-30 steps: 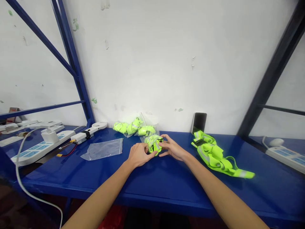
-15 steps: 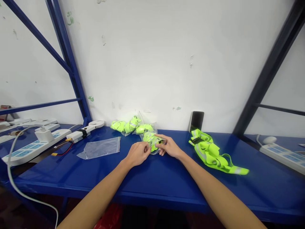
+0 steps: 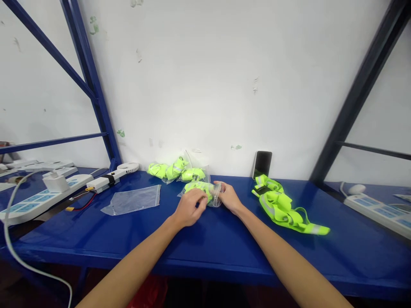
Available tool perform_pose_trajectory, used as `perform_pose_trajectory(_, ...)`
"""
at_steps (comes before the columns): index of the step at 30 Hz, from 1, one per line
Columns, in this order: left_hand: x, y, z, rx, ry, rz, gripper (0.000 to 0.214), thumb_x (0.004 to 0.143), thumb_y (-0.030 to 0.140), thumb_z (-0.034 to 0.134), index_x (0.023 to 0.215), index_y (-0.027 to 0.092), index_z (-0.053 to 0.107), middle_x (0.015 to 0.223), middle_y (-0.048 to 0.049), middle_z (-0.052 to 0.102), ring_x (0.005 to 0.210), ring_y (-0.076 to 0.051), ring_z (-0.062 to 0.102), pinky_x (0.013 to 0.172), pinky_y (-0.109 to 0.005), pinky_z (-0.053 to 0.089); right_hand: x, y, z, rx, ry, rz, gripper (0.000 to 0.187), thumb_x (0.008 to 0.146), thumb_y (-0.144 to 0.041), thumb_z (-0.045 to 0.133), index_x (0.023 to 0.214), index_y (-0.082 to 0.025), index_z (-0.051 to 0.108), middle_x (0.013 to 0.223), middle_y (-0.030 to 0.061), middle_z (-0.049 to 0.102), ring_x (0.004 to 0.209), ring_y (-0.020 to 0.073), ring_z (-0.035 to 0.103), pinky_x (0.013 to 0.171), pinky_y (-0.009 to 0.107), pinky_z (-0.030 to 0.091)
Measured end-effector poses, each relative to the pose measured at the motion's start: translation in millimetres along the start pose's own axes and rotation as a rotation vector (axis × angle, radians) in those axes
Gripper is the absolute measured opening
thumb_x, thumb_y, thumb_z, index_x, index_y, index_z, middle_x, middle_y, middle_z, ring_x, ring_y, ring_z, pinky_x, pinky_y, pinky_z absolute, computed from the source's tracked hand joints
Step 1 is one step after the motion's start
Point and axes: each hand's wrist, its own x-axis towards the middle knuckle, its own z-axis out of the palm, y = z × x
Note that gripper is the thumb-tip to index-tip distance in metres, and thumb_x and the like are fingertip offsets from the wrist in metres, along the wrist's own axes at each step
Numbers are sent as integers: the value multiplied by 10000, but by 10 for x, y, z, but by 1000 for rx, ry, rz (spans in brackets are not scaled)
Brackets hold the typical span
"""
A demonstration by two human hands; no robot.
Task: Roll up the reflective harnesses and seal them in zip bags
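A clear plastic bag stuffed with a neon-yellow reflective strap point(image 3: 201, 189) lies on the blue shelf point(image 3: 224, 244) in front of me. My left hand point(image 3: 189, 208) is curled over its near side, fingers pinched on the bag. My right hand point(image 3: 228, 196) grips the bag's open right end. Several more filled bags point(image 3: 175, 170) lie against the wall just behind. An empty clear zip bag point(image 3: 133, 200) lies flat to the left. A loose heap of neon-yellow straps point(image 3: 284, 205) sits to the right.
A black phone point(image 3: 262, 164) leans on the white wall. At the left are a white hand fan point(image 3: 112, 176), white power strips point(image 3: 35, 199), a charger block and a red-black wire. Another power strip point(image 3: 380, 210) lies at the far right. Blue rack posts frame both sides.
The bag has turned and lies lower and longer to the left. My left hand has slid over its near side. My right hand has shifted onto the bag's right end.
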Motion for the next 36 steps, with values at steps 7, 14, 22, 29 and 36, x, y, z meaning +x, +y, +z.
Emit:
perform_pose_trajectory(7,238,-259,-155,-15,232,-116,329,941,298,368,1033,183,663,1032,-74,691,1005,-206,605,929,-353,450,-16,-16,69,167,-193,34,596,669,-203,690,1249,-207,551,993,20,689,814,177,663,723,336,584)
perform_pose_trajectory(14,272,-268,-119,57,-124,1,420,938,266,379,1334,240,518,1342,-57,566,1288,-229,463,1073,-390,364,-31,-115,176,184,-222,23,353,753,-327,642,1078,-205,581,866,24,688,712,176,662,617,323,586)
perform_pose_trajectory(22,329,-126,-93,276,-157,-72,418,920,339,414,1304,220,531,1238,-107,617,1121,-268,560,951,-400,412,-37,-95,85,-53,-9,-190,289,824,-436,538,879,-185,670,736,44,644,660,201,634,575,344,573)
perform_pose_trajectory(29,691,-115,-195,309,-361,-97,442,801,518,537,1083,196,645,801,-79,672,750,-248,590,655,-319,386,-33,-122,107,-11,-49,-194,341,849,-474,495,857,-170,649,758,33,658,672,178,595,598,291,504)
perform_pose_trajectory(36,767,-221,-129,159,-435,-204,488,895,561,302,666,185,514,641,-46,567,538,-167,452,539,-302,274,-67,-111,144,107,-100,-117,423,830,-591,504,786,-178,579,616,1,601,517,136,532,491,245,425)
